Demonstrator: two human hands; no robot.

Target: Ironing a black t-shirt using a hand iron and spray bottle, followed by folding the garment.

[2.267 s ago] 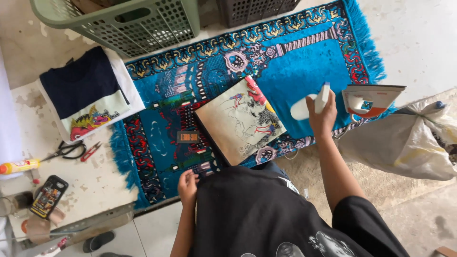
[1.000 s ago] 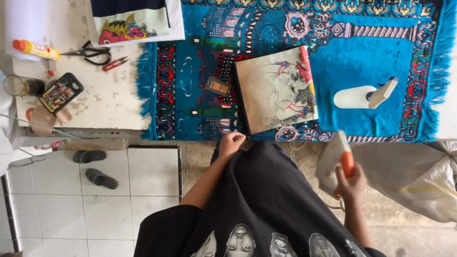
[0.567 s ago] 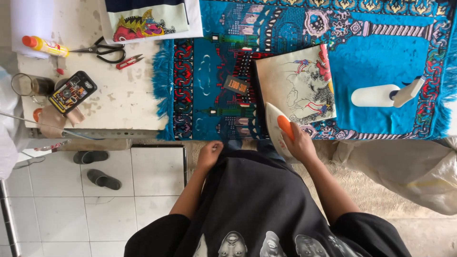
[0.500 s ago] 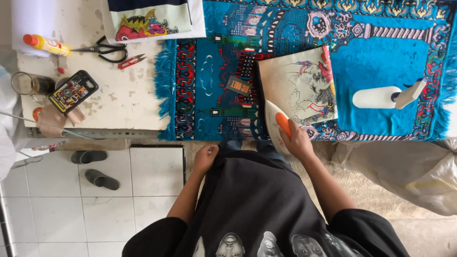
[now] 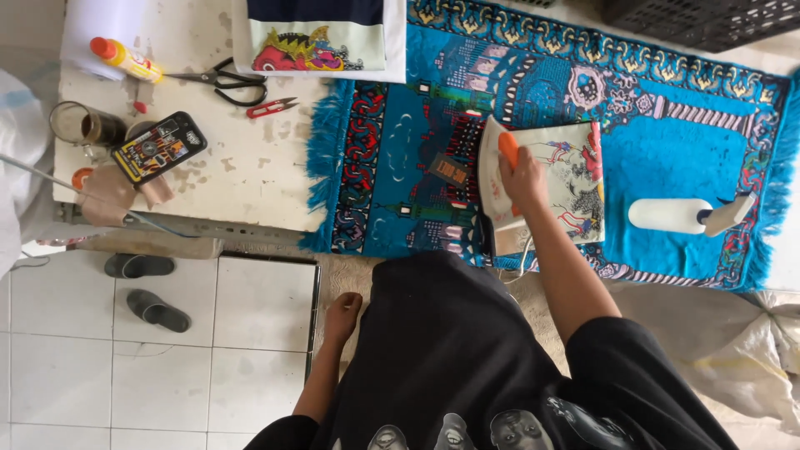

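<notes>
While the right hand [image 5: 523, 179] gripped the orange-handled iron [image 5: 493, 179] on the printed cloth [image 5: 567, 187] (on the blue rug [image 5: 400, 167]), the left hand [image 5: 343, 310] hung loosely curled; slow, flat strokes seemed best.

A single head-worn camera looks steeply down from above the person's shoulders, fairly close, over the desk [image 5: 250, 179] and tiled floor [image 5: 167, 367].

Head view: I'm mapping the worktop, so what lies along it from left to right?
Yellow glue bottle → phone → black scissors → small red snips → iron gripped by the right hand → printed cloth → white spray bottle.
</notes>
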